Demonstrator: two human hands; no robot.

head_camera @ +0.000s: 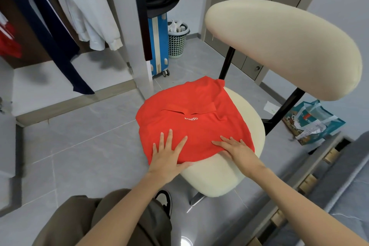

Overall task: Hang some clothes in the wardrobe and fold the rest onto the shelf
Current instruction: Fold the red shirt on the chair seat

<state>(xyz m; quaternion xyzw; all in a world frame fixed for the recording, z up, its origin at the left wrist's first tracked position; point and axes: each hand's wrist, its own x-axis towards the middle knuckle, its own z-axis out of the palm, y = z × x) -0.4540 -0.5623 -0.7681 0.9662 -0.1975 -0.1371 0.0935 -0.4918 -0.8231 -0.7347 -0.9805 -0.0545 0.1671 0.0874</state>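
The left hand [168, 153] lies flat with fingers spread on the near edge of the red shirt [191, 120], thumb tucked along its hem; the right hand [234, 149] presses flat beside it, fingers straight. The shirt sits part-folded on the cream chair [223, 173], overhanging the seat's left side. It looks light, soft and limp, likely to sag and unfold if lifted by one corner, so supporting both sides of the fold seems wise. The knit is matte; the seat is nubbly, rounded upholstery.
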